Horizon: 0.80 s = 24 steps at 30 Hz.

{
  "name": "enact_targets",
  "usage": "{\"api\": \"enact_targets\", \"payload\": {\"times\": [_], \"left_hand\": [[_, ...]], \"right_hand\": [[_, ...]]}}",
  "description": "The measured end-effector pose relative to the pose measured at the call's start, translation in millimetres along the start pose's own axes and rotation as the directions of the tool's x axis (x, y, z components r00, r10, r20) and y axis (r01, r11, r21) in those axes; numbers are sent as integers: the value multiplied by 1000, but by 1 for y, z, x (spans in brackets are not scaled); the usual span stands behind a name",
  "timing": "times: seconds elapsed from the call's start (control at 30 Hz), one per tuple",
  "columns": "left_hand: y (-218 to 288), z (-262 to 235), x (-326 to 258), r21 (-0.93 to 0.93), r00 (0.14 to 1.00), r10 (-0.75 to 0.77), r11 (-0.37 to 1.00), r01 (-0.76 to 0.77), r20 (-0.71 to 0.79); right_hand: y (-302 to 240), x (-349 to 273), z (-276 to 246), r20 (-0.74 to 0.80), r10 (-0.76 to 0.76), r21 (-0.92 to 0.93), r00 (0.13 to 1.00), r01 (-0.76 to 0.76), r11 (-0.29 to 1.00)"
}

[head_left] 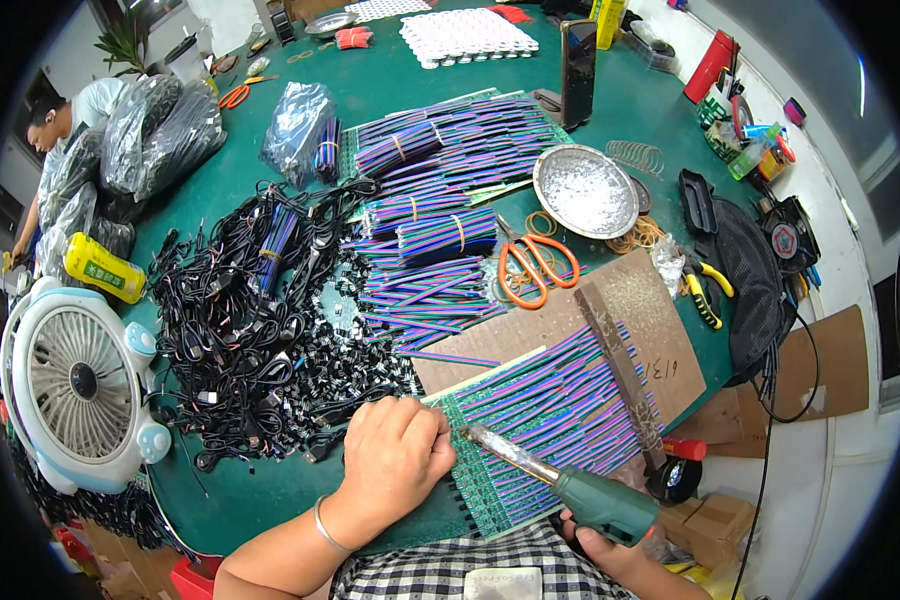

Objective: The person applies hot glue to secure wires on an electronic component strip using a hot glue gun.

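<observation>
My right hand (600, 553) grips a soldering iron (605, 503) with a thick green body, mostly hiding the fingers. Its metal tip (473, 433) points left, over a green circuit board panel (482, 492). Rows of multicoloured ribbon wires (560, 400) lie across this panel, and a dark bar (620, 375) presses over them. At the panel's left edge my left hand (395, 455) is closed, its fingertips pinched near the iron's tip; whatever they hold is hidden. Beneath the panel's far part lies a cardboard sheet (660, 300).
Black cables (240, 330) and small black connectors (360, 365) heap left, beside a white fan (82, 385). Beyond lie wire bundles (445, 237), orange scissors (535, 265), a round metal dish (585, 190) and a standing phone (577, 75). Cutters (708, 290) lie right. Another person (65, 125) stands far left.
</observation>
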State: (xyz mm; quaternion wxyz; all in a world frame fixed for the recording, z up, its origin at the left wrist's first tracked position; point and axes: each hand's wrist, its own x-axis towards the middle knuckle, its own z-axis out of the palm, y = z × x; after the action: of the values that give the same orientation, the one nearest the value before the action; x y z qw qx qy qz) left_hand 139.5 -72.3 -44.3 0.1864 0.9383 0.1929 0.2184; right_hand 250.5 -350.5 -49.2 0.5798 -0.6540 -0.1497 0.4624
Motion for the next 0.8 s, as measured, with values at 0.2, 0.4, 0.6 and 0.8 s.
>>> {"api": "enact_targets", "payload": {"times": [0.2, 0.4, 0.6, 0.8], "left_hand": [[0, 0, 2, 11, 1000, 21, 1000, -21, -6], [-3, -2, -5, 29, 1000, 8, 1000, -7, -28], [4, -7, -5, 79, 999, 26, 997, -23, -38], [-40, -80, 17, 203, 982, -70, 973, 105, -174]], "right_hand": [[1, 5, 0, -24, -130, -45, 991, 129, 991], [8, 12, 1, -111, -343, -127, 933, 329, 936], [-14, 16, 6, -35, -374, -45, 927, 373, 927], [-18, 17, 8, -42, -421, -45, 906, 419, 907]]}}
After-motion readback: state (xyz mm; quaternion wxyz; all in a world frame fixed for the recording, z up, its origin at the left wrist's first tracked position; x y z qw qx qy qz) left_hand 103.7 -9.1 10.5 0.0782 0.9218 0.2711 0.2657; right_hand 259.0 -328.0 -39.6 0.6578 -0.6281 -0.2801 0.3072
